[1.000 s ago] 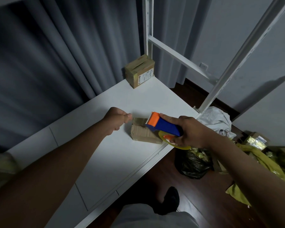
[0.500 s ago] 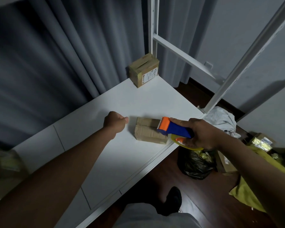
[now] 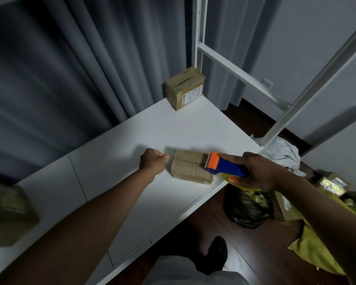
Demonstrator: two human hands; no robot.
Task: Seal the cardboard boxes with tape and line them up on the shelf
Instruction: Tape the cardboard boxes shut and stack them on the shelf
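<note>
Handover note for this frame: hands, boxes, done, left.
Left hand: closed fist at the left end of the near box, apparently pinching the tape end; tape itself not discernible.
Right hand: gripping the tape dispenser, orange blade end over the box's top seam.
Near box lies by the front edge of the shelf. Far box stands in the back corner, taped.
Done: far box sealed and placed.
Left: finish taping the near box and line it up. A blurred box sits far left.

1. Shelf board (image 3: 132,145): smooth, matt white.
2. Flat box (image 3: 190,168): matt brown cardboard.
3. Tape dispenser (image 3: 224,166): smooth blue and orange plastic.
4. Floor (image 3: 255,243): glossy dark wood.
5. Bag (image 3: 245,210): shiny black plastic.
</note>
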